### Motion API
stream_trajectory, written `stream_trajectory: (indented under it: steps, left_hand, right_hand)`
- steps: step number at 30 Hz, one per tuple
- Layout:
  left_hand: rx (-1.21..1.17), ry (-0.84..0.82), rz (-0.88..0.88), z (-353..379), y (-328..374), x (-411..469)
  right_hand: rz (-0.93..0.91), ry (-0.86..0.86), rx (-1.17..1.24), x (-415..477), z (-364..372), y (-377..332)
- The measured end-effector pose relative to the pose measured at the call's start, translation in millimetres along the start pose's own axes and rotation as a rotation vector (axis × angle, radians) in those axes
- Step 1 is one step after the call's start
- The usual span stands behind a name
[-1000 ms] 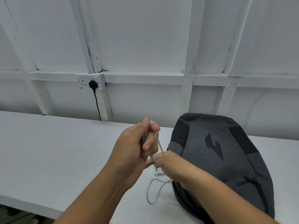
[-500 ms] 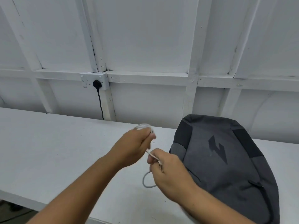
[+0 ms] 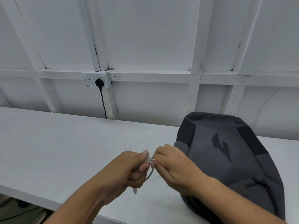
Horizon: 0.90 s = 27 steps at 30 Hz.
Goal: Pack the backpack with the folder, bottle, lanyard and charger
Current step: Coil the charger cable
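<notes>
Lowered left hand (image 3: 127,168), right hand (image 3: 175,165) grip looped cable (image 3: 152,170).

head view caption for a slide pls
Left hand and right hand hold a coiled white charger cable over the table, beside the grey backpack.

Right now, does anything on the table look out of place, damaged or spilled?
Nothing stands out. The backpack lies flat on the table. The left hand and right hand hold the white charger cable in a small coil between them; one end hangs below the left hand.
</notes>
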<state>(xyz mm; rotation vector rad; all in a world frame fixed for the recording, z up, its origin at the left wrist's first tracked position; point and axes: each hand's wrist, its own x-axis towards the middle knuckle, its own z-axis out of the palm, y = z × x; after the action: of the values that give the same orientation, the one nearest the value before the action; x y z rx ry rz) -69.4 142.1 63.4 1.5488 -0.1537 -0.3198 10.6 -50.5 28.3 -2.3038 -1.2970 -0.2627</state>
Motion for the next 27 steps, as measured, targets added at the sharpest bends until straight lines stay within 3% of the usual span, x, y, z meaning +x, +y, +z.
stream_trajectory:
  steps: [5, 7, 10, 14, 18, 23, 27]
  left_hand:
    - [0.122, 0.084, 0.094, 16.6, 14.5, -8.5]
    - [0.089, 0.086, 0.139, 19.4, 24.1, -11.9]
    - [0.027, 0.136, 0.198, 21.2, 35.5, -8.1]
    - [-0.121, 0.276, 0.249, 31.4, 34.5, 14.1]
    - [-0.371, 0.315, 0.303, 43.0, 37.4, 32.1]
    - [-0.580, 0.418, 0.362, 45.8, 39.4, 43.7]
    - [-0.655, 0.496, 0.569, 30.8, 54.5, 51.6]
  right_hand:
    - [0.333, -0.316, 0.573, 9.4, 1.5, -10.2]
    - [0.506, -0.268, 0.728, 5.5, -0.4, -8.4]
    - [0.574, -0.057, 0.633, -0.8, 8.4, -10.0]
    - [0.360, 0.211, 0.369, -2.5, 27.1, -28.7]
    - [0.317, 0.200, 0.310, 0.5, 28.2, -32.4]
    - [0.218, 0.215, 0.450, -2.9, 25.0, -37.7]
    - [0.361, 0.012, 0.344, -15.5, 39.9, -41.5]
